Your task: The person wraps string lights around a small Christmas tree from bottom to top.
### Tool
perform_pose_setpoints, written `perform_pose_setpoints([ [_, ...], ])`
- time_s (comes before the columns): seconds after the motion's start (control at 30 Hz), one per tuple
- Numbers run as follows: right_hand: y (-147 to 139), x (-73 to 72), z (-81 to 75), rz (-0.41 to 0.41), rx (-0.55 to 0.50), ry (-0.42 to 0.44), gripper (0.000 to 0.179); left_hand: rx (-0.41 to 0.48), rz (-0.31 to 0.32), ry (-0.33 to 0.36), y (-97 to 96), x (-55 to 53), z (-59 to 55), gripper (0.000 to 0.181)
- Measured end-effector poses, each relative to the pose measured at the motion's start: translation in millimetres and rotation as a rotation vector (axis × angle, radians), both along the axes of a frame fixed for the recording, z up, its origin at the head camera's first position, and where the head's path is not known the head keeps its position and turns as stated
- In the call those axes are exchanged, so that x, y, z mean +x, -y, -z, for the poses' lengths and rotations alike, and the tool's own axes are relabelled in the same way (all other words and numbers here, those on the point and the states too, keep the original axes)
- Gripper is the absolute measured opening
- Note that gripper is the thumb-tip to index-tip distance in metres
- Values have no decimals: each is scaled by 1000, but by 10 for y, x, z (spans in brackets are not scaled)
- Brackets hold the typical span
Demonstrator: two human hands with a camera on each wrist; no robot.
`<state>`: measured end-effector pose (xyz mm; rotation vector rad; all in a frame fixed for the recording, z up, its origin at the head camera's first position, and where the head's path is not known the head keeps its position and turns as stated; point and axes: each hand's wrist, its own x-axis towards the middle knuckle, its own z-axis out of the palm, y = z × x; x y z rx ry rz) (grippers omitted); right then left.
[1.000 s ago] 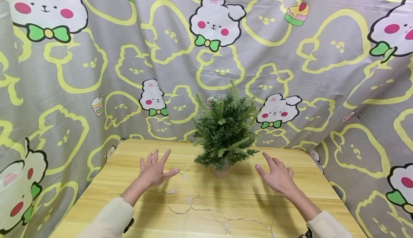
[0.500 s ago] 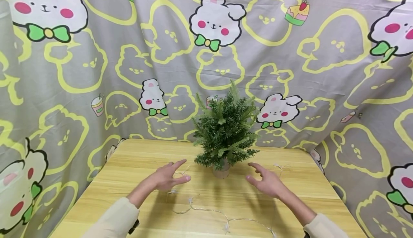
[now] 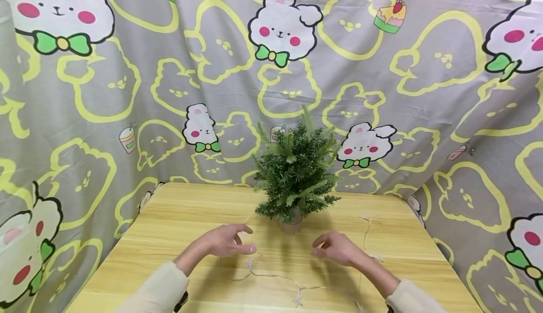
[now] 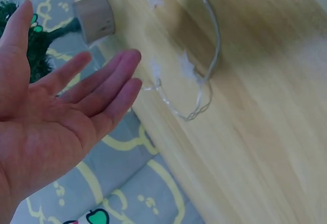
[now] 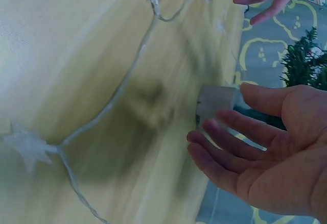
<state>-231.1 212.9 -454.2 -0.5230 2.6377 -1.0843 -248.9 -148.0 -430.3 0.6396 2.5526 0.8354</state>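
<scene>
A small artificial Christmas tree (image 3: 297,171) stands upright on its round wooden base (image 3: 290,227) near the back of the table. In front of it, a string of star-shaped fairy lights (image 3: 275,275) lies loosely on the wood. My left hand (image 3: 222,240) hovers over the left part of the string, fingers relaxed and holding nothing. On the other side, my right hand (image 3: 337,248) is above the table with loosely bent fingers, also holding nothing. The right wrist view shows a clear plastic star (image 5: 29,146) on the cord below that hand.
The wooden table (image 3: 182,204) has its back edge against a grey curtain (image 3: 237,82) printed with rabbits and yellow outlines. The curtain also hangs along both sides. The light string's right end runs back past my right forearm.
Both hands have moved inward and toward me, the left going right and the right going left. Their spread fingers have relaxed. The tree and the lights stay in place.
</scene>
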Motion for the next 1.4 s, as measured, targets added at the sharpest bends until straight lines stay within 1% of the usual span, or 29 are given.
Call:
perform_pose_setpoints([
  [0.1,14,20,54,-7,-26,67,32,-6,2,25,7,15,43,60],
  [0.2,33,47,108,-12,-64,121,31,3,-4,38,20,36,96,51],
  [0.37,79,74,222,-20,-146,188,22,38,0,32,29,75,209,27],
  [0.43,101,85,262,-27,-167,209,19,46,6,27,28,88,254,20],
  [0.5,125,96,295,-41,-170,219,16,48,8,21,24,102,293,18],
  [0.67,184,120,348,-65,-170,217,14,42,-4,14,8,142,361,15],
  [0.9,316,143,411,-78,-178,160,10,56,-22,35,-35,167,422,16],
  [1.0,384,154,443,-64,-176,140,10,52,-26,36,-48,172,430,17],
  [1.23,547,148,498,-35,-193,134,12,52,-14,38,-80,187,433,19],
  [1.4,643,106,489,-45,-157,101,12,56,-14,48,-102,194,436,20],
])
